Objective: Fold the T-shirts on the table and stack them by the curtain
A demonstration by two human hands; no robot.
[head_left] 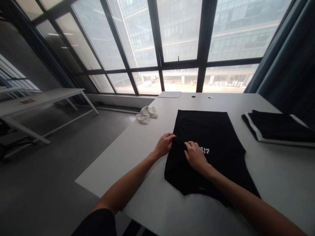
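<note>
A black garment (209,137) with white numbers printed on it lies spread on the white table (137,144) in front of me. My left hand (165,144) is closed on the garment's left edge, pinching the fabric. My right hand (195,154) rests on the cloth just to the right of it, fingers curled down onto the fabric beside the white print. Both forearms reach in from the bottom of the view.
A stack of folded black and white clothes (278,127) lies at the table's right side. A crumpled white cloth (147,114) sits near the left edge, and a white sheet (169,94) lies at the far end. Another white table (36,98) stands at left, below large windows.
</note>
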